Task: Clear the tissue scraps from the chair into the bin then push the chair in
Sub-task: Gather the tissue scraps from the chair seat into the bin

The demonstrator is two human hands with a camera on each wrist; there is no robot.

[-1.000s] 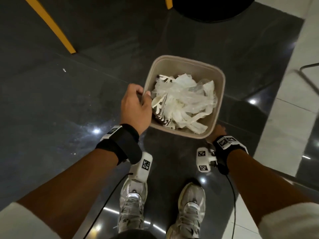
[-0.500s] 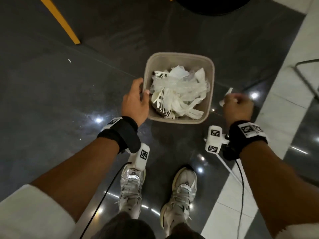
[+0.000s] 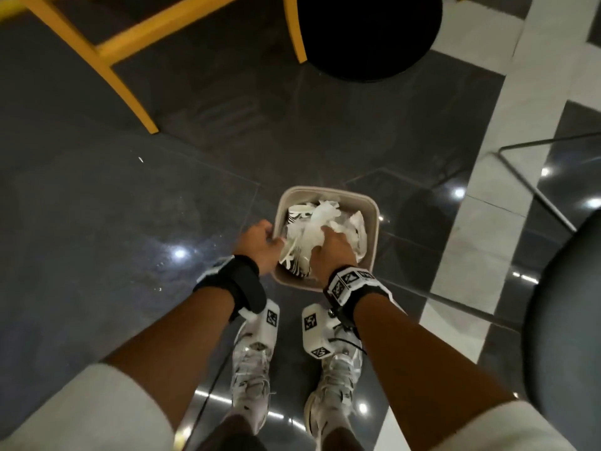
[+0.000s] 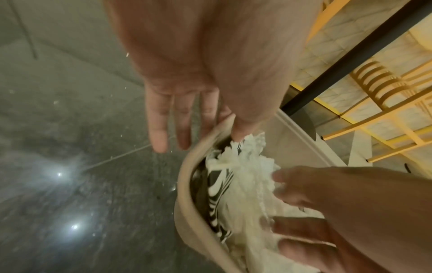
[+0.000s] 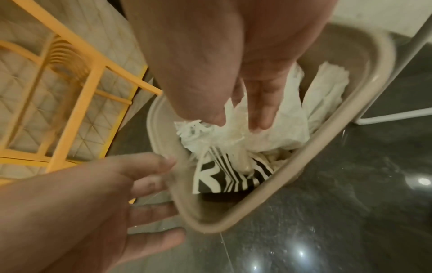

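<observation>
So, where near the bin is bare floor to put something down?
Free: dark floor left of the bin to the yellow chair leg, and past the bin before the black base. Crowded: the bin, with left hand and right hand; shoes close.

Little can be read. A black paper piece (image 5: 210, 182) lying in the bin (image 5: 210, 218) bears white stripes and one large white shape that looks like a letter R; no whole word shows. The white blocks (image 3: 314, 333) at the wrists carry square black-and-white code marks, not letters or numbers.
</observation>
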